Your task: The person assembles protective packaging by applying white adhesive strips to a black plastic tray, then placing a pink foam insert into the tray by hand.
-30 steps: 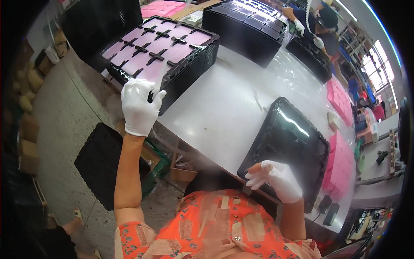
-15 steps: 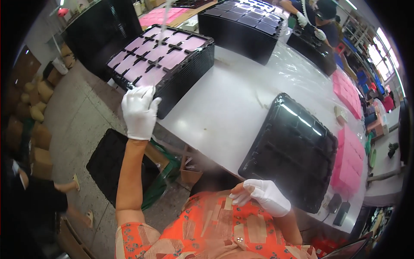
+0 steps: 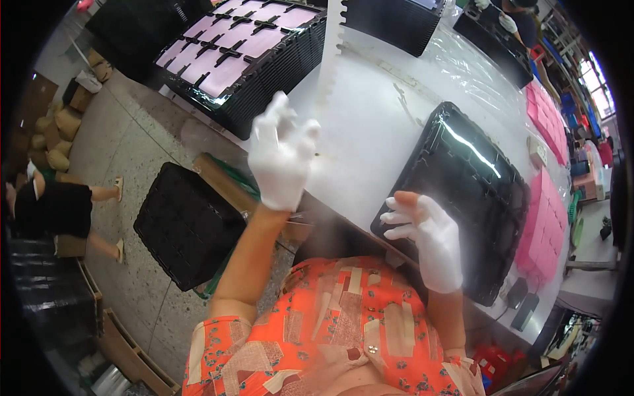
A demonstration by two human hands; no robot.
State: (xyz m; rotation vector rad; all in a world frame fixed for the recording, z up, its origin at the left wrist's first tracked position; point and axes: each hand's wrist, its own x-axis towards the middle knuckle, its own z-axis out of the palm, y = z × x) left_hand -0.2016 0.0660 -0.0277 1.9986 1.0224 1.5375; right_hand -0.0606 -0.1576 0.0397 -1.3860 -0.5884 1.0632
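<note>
My left hand (image 3: 284, 155), in a white glove, is raised over the table's near edge with its fingers apart and nothing in them. Just beyond it stands a stack of black compartment trays (image 3: 284, 63), pink material (image 3: 228, 56) showing in the top one's cells. My right hand (image 3: 432, 241), gloved white with one bare fingertip, hovers by the near left edge of a glossy black tray (image 3: 462, 178) on the table. Its fingers are spread and hold nothing; I cannot tell whether they touch the tray.
Pink block-shaped pieces (image 3: 543, 228) lie right of the black tray. Behind are another black tray stack (image 3: 396, 23) and clear plastic film (image 3: 462, 66). A pale tooth-edged strip (image 3: 332, 46) crosses the view. On the floor sits a black tray (image 3: 188, 224); a person (image 3: 56, 208) is at left.
My left hand has left the corner of the tray stack and moved right, fingers opening. My right hand has risen from my body toward the glossy tray. The view has shifted downward.
</note>
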